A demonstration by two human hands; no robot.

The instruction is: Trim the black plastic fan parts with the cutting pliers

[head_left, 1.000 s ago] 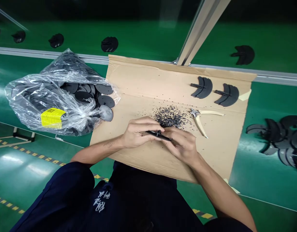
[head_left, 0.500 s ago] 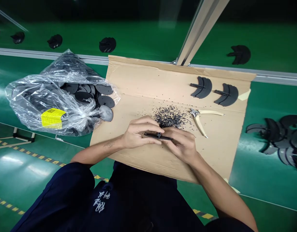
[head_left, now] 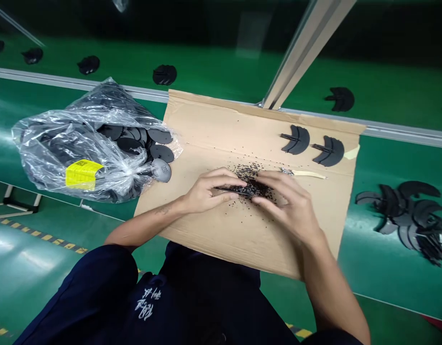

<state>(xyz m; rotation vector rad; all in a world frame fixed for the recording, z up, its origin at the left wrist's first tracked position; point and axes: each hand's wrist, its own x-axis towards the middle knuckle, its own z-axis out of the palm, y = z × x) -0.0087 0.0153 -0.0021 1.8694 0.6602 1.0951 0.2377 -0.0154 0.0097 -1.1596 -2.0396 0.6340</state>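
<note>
I see the clear bag [head_left: 63, 143] at left stuffed with uncountable black discs [head_left: 159, 152], two fan-shaped pieces [head_left: 296, 140] on the cardboard [head_left: 221, 124], my left hand [head_left: 203, 194] pinching one thin black part [head_left: 230, 189] above the crumbs [head_left: 247, 169], and my right hand [head_left: 293, 206] blurred at its end, grip unclear.

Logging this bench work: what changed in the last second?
The left hand and right hand carried the black part forward, over the pile of black scraps; the right hand now covers part of the cutters, its grip too blurred to tell. The left still pinches the part. The bag, cardboard and curved pieces stayed put.
</note>
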